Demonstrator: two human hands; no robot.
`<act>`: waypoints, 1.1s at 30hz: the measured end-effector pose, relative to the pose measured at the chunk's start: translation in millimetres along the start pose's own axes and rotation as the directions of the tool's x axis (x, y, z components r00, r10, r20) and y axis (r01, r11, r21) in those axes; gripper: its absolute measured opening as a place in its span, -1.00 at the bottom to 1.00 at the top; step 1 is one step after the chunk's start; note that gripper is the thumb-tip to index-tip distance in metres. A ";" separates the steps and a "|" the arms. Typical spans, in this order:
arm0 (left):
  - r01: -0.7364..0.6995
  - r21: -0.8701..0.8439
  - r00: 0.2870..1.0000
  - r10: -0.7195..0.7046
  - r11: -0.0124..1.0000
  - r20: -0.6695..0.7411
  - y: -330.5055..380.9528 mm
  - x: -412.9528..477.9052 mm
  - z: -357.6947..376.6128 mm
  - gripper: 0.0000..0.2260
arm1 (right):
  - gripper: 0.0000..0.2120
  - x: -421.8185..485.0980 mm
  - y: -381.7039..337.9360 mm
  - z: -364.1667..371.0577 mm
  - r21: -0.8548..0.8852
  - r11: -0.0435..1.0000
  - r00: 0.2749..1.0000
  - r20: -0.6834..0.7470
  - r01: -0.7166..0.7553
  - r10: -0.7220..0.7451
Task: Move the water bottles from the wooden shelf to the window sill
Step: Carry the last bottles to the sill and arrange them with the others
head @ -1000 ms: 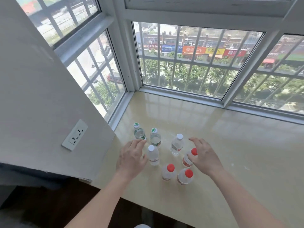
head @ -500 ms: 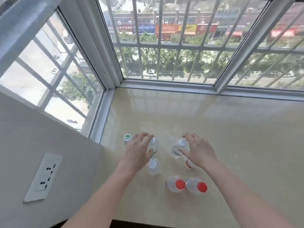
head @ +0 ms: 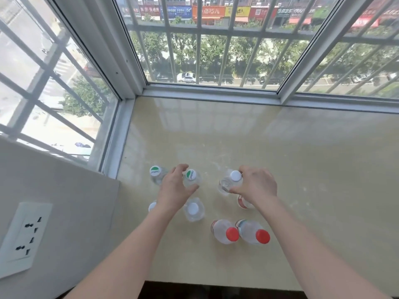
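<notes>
Left hand: the left hand point(head: 172, 190) is curled round the green-capped bottle point(head: 192, 178), thumb on its near side, fingers point(head: 180, 169) over the far side; it looks like a grip, though contact is partly hidden.
Right hand: the right hand point(head: 255, 186) has fingers closed on the white-capped bottle point(head: 230, 182), cap poking out just left of the fingertips.
Beside the left fingers: a second green-capped bottle point(head: 156, 174) stands just to their left, untouched.
Under the left wrist: one white-capped bottle point(head: 193, 209) sits just right of it, another white cap point(head: 152, 206) peeks out to its left.
Under the right wrist: a red-labelled bottle point(head: 243, 203), mostly hidden.
Nearer the person than either hand: two red-capped bottles point(head: 241, 231), touching side by side.
Where they stand: all on the window sill point(head: 280, 158), by its left corner.
Progress: eight bottles are already on the sill. The wooden shelf is out of view, so what remains there can't be told. Judging by the grips, both hands look to be setting down or tidying.
</notes>
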State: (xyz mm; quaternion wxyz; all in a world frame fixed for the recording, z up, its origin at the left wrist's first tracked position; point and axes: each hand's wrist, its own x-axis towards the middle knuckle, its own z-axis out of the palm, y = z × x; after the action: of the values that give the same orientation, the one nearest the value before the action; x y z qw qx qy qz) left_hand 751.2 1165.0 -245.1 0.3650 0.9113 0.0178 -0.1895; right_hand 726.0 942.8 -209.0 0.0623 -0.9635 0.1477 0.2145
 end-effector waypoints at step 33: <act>0.011 -0.054 1.000 -0.009 0.998 0.027 -3.9 40.9 22.6 -0.55 | -0.36 45.8 -14.8 57.3 0.614 0.775 0.984 -0.015 0.148 -0.176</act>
State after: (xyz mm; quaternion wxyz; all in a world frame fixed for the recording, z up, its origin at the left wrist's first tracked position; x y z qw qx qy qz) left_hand 781.0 1148.4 -277.3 0.3888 0.8984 0.0227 -0.2030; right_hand 747.6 955.6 -279.5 0.3927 -0.8953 0.1244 0.1694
